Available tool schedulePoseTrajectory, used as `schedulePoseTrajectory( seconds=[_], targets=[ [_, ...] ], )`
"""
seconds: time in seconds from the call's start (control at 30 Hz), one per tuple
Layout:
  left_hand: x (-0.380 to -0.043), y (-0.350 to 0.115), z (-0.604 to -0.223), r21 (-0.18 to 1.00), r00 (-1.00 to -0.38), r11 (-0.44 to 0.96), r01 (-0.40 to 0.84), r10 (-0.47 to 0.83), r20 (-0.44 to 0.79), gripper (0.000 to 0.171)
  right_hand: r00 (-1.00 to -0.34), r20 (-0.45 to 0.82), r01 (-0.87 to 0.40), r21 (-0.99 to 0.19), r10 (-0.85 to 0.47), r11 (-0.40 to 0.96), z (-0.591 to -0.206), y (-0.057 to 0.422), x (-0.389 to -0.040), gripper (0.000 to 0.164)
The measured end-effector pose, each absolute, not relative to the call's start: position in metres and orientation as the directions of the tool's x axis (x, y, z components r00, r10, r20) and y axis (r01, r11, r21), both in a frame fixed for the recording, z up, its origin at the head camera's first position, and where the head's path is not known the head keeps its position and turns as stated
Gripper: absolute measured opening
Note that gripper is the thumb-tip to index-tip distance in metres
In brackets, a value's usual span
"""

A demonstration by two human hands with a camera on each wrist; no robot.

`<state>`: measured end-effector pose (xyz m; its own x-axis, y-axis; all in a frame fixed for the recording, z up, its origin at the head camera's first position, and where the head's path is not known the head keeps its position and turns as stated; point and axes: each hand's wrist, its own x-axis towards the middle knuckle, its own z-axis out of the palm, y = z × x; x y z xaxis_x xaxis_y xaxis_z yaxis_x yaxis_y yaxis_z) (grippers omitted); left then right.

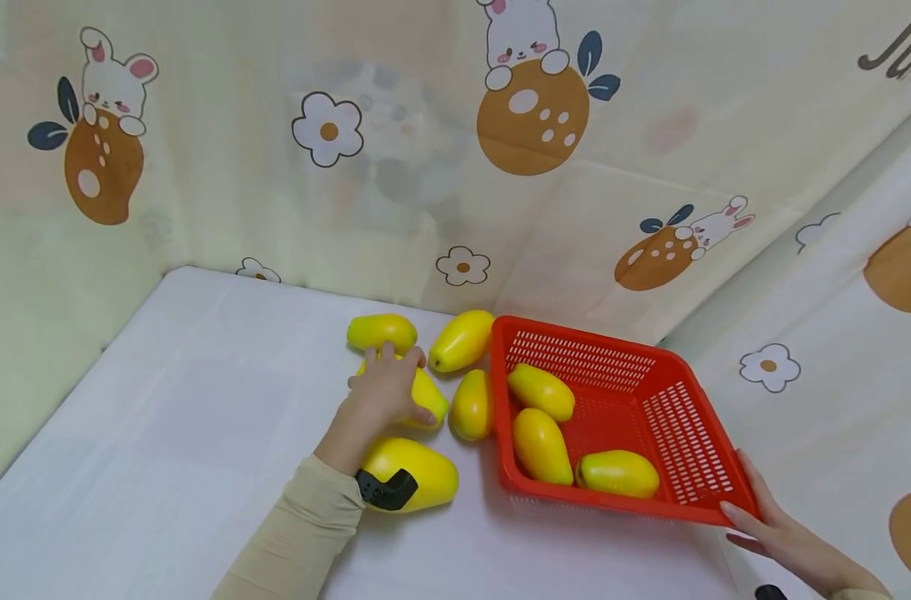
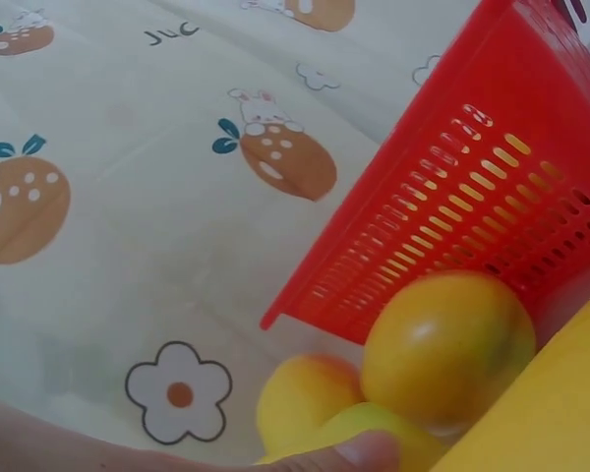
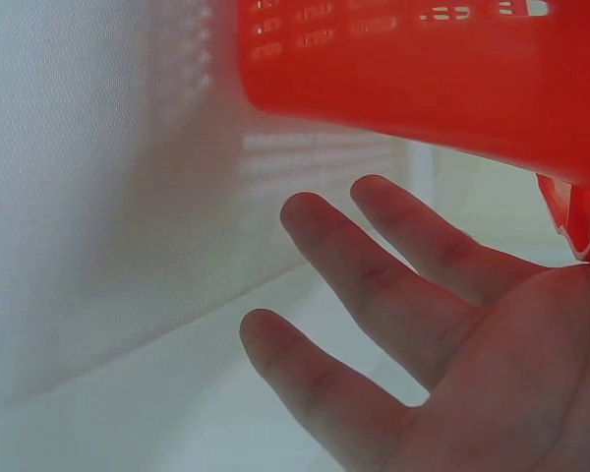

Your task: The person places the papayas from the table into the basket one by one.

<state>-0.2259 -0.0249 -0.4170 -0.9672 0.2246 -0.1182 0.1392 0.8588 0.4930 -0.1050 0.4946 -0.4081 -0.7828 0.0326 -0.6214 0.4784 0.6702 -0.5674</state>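
Note:
My left hand [image 1: 383,390] spans a yellow papaya [image 1: 431,398] on the white table, thumb on its near side and fingers over the far side. Another papaya [image 1: 425,475] lies just below that wrist, and a greener-ended papaya [image 1: 380,331] lies beyond the fingertips. At the right, my right hand [image 1: 788,537] holds the near right corner of a red plastic basket [image 1: 583,333], thumb over the rim. The right wrist view shows three outstretched fingers [image 3: 374,285] beneath the basket wall. Inside the basket lie three papayas, one [image 1: 618,473] along the near wall.
Two more papayas, a far one [image 1: 463,340] and a nearer one [image 1: 472,406], lie against the basket's left side. A cream curtain [image 1: 410,208] printed with rabbits, fruit and flowers hangs behind the table [image 1: 200,400] and along its sides.

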Motion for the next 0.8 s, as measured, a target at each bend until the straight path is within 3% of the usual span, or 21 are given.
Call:
schedulePoseTrajectory(
  seconds=[0.8],
  targets=[
    [-0.232,-0.039,-0.392,0.592,-0.989,0.800,0.098,0.143,-0.030,0.080,-0.783,-0.621,0.472,-0.563,0.030,0.678,-0.407,0.495,-0.108,0.085]
  ],
)
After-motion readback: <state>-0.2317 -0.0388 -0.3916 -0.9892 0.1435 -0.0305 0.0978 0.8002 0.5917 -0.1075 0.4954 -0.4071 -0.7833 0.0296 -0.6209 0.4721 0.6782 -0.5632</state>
